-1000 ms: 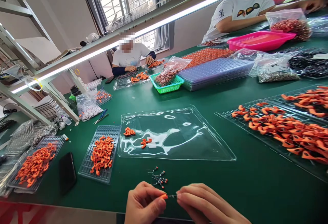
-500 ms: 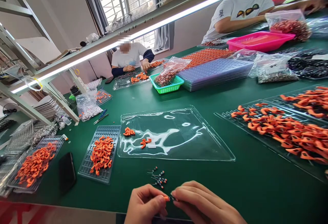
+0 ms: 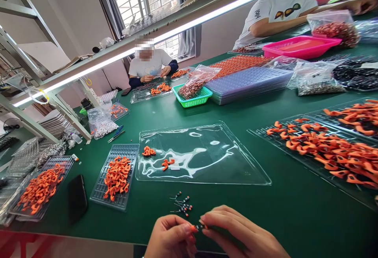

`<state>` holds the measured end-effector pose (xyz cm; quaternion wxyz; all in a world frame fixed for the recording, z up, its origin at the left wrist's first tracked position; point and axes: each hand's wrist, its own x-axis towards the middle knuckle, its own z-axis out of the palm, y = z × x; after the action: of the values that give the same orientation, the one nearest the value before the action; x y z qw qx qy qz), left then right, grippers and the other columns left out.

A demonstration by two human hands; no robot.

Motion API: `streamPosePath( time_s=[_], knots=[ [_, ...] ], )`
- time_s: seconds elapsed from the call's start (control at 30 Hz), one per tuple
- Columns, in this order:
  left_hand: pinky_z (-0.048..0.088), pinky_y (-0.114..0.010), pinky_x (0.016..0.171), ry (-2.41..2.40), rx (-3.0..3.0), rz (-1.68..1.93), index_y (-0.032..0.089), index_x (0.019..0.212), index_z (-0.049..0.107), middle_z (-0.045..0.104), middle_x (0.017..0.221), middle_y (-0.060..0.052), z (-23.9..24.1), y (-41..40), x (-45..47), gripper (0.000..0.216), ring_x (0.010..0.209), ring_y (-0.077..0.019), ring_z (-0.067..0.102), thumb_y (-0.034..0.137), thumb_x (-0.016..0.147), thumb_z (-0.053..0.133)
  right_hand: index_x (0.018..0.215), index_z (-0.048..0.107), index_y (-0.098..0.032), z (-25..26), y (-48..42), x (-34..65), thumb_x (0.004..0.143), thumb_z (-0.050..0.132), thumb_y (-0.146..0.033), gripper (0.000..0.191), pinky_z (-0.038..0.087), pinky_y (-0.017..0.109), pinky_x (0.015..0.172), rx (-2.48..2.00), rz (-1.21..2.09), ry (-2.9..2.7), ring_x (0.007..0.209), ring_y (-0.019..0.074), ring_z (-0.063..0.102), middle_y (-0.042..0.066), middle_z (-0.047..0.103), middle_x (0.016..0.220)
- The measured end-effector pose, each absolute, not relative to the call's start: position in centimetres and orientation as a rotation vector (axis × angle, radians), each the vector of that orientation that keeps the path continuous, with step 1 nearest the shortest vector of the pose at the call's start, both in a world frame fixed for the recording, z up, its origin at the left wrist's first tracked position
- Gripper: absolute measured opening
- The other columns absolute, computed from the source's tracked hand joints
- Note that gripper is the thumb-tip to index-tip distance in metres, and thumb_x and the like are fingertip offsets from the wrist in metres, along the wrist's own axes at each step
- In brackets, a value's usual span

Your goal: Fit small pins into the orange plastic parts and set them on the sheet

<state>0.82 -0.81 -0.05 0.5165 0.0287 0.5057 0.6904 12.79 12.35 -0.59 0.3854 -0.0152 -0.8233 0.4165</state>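
Item: small orange piece (image 3: 193, 228), rubbery-looking, mostly hidden.
Position: pinched between fingertips of left hand (image 3: 171, 238) and right hand (image 3: 239, 234), above the near table edge.
Attached part: tiny dark component (image 3: 200, 226) touching the orange piece, details too small to tell.

A clear sheet (image 3: 206, 159) lies between two trays (image 3: 116, 177) (image 3: 321, 152).

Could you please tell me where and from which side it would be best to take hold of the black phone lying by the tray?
Probably grip the phone across its two long edges, coming from above: it lies flat on the green table, with bare cloth on both sides.
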Motion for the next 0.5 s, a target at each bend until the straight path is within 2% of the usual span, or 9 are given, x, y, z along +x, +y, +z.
streamPosePath(
  time_s=[0.17,0.37,0.5],
  knots=[
    [0.039,-0.016,0.035,1.228,0.046,1.601,0.011,0.055,0.069,0.059,0.046,-0.001,0.04,-0.8,0.83,0.04,0.035,-0.007,0.05,0.039,0.042,0.095,0.097,0.06,-0.029,0.09,12.52,12.63,0.097,0.057,-0.027,0.004,0.055,0.013,0.062,-0.123,1.114,-2.079,0.066,0.0095,0.068,-0.005,0.068,0.078],
    [0.036,-0.016,0.035,1.257,0.081,1.548,0.011,0.055,0.067,0.059,0.045,-0.001,0.31,-0.6,0.59,0.039,0.033,-0.006,0.048,0.039,0.045,0.093,0.091,0.064,-0.031,0.24,12.58,13.01,0.088,0.063,-0.015,0.016,0.053,0.011,0.064,-0.165,1.299,-2.107,0.068,0.008,0.068,-0.009,0.069,0.078],
    [0.036,-0.017,0.035,1.256,0.088,1.53,0.012,0.053,0.065,0.059,0.044,0.0,0.48,-0.53,0.71,0.042,0.032,-0.0057,0.047,0.04,0.042,0.093,0.086,0.067,-0.03,0.17,12.56,12.84,0.083,0.066,-0.015,0.015,0.052,0.011,0.064,-0.234,1.471,-2.125,0.069,0.008,0.068,-0.009,0.071,0.077]
  ],
)
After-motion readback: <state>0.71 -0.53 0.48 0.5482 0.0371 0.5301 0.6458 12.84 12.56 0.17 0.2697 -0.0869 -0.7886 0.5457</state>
